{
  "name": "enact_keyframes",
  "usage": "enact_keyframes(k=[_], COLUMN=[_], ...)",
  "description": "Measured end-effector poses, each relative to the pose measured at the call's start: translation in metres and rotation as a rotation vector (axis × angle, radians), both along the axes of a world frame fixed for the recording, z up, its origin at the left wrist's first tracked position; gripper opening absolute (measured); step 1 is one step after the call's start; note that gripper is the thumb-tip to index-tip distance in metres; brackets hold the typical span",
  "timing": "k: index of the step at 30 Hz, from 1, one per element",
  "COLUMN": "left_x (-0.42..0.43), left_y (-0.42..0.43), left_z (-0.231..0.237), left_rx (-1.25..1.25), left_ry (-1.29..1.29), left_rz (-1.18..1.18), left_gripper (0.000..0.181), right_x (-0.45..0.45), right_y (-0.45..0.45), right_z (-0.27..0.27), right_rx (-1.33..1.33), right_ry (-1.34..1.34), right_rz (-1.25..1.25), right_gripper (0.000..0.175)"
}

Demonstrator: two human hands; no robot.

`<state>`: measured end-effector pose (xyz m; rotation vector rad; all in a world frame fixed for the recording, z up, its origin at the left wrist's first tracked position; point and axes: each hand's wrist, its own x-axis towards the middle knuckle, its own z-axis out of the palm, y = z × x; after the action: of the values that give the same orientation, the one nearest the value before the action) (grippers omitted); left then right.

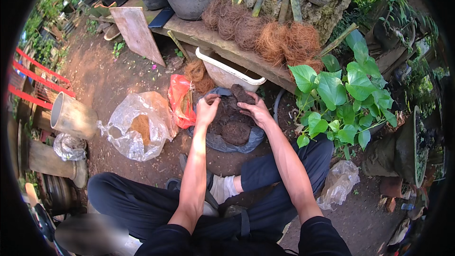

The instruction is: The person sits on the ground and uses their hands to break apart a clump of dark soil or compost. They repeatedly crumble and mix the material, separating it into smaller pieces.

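Observation:
In front of me a dark plastic bag [253, 136] lies spread on the soil, holding dark, moist material. My right hand [256, 109] grips a dark brown clump [241, 94] above the bag's far part. My left hand [209, 106] is at the bag's left edge, fingers bent near a dark flap of plastic; whether it pinches the flap cannot be told. A round, fibre-wrapped dark ball [235, 132] rests in the near part of the bag. Left of it stand a red plastic bag [182, 101] and a clear plastic bag [137, 128] with orange-brown fibre [141, 128] inside.
A white plastic basin [227, 74] sits beyond the bag, below a stone ledge [213, 37]. Several fibre-wrapped root balls [272, 39] with cut stems line the ledge. A leafy green plant [341, 96] is at right, a grey cylindrical pot [76, 115] at left, and crumpled clear plastic [339, 185] near my right knee.

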<state>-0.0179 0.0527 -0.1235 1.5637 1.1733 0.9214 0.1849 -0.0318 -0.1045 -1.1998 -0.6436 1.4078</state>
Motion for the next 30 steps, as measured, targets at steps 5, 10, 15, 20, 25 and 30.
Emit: enact_keyframes(k=[5,10,15,20,25,30], left_x=[0.007,0.004,-0.001,-0.005,-0.005,-0.016], left_y=[-0.014,-0.02,-0.014,-0.012,-0.015,-0.006], left_z=[0.034,0.031,0.026,0.031,0.04,0.042], left_rx=[-0.421,-0.48,-0.498,-0.504,-0.528,-0.48], left_ry=[-0.268,-0.399,-0.359,-0.311,-0.409,-0.342], left_rz=[-0.204,-0.254,-0.302,-0.347,-0.363,-0.432], left_gripper=[0.028,0.025,0.024,0.024,0.028,0.036], right_x=[0.0,-0.002,0.0,0.002,0.002,0.003], right_y=[-0.001,-0.001,0.002,0.003,0.003,0.004], right_z=[0.001,-0.001,-0.005,-0.009,-0.013,-0.016], right_rx=[0.033,0.056,0.047,0.032,-0.024,-0.024], right_ry=[-0.006,0.076,0.246,0.318,0.428,0.477], right_rz=[-0.036,-0.025,-0.025,-0.031,-0.064,-0.061], right_gripper=[0.073,0.076,0.078,0.077,0.069,0.065])
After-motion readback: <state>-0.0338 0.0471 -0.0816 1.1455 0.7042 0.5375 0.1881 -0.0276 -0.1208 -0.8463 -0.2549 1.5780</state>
